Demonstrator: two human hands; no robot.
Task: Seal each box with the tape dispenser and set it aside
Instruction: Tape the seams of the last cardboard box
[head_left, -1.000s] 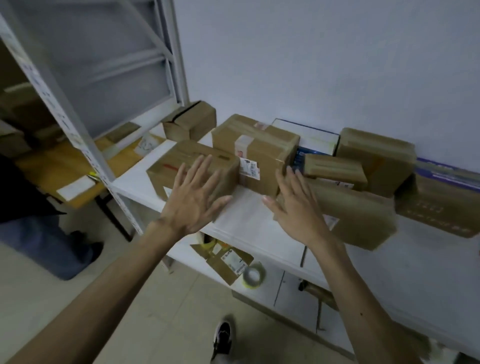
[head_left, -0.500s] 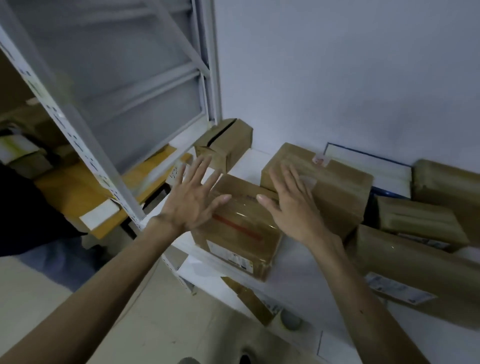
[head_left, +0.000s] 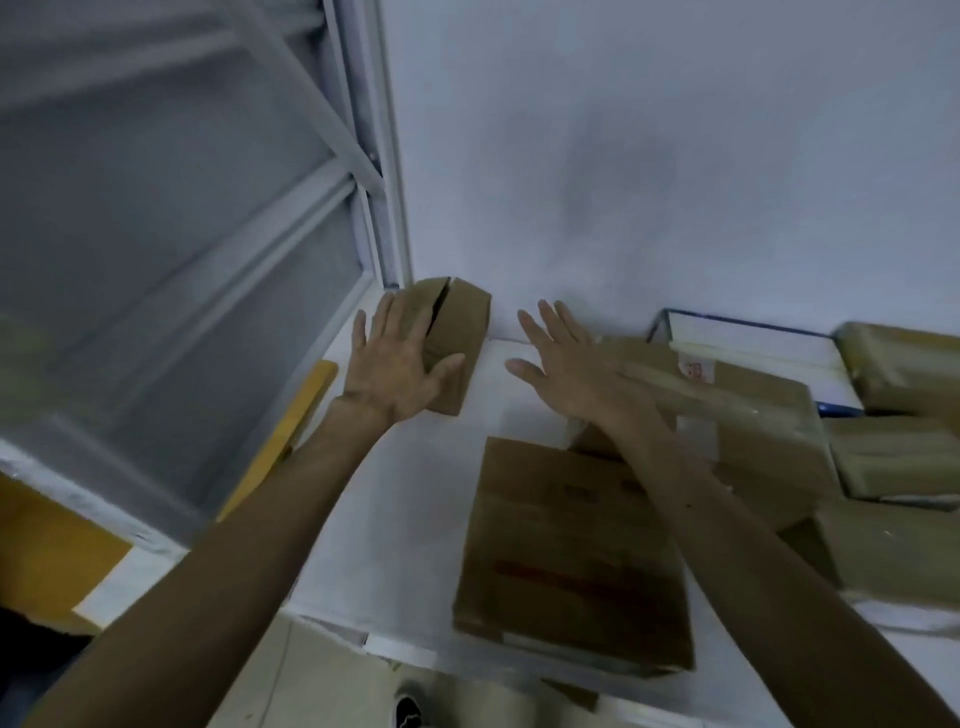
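Left hand (head_left: 395, 364) is lying flat, fingers spread, over the small split-top box (head_left: 460, 332) sitting in the wall corner. Right hand (head_left: 566, 369) is hovering spread, holding nothing, above bare table (head_left: 415, 493) just beside it. Bigger box (head_left: 566, 551) is sitting right at the front edge.

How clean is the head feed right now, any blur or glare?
Head view: dim bluish light, no glare; motion blur smears the red-striped brown cardboard box and the taped cardboard boxes on the right; left hand, right hand and small split-top cardboard box look fairly sharp; the grey metal shelf frame is soft too.
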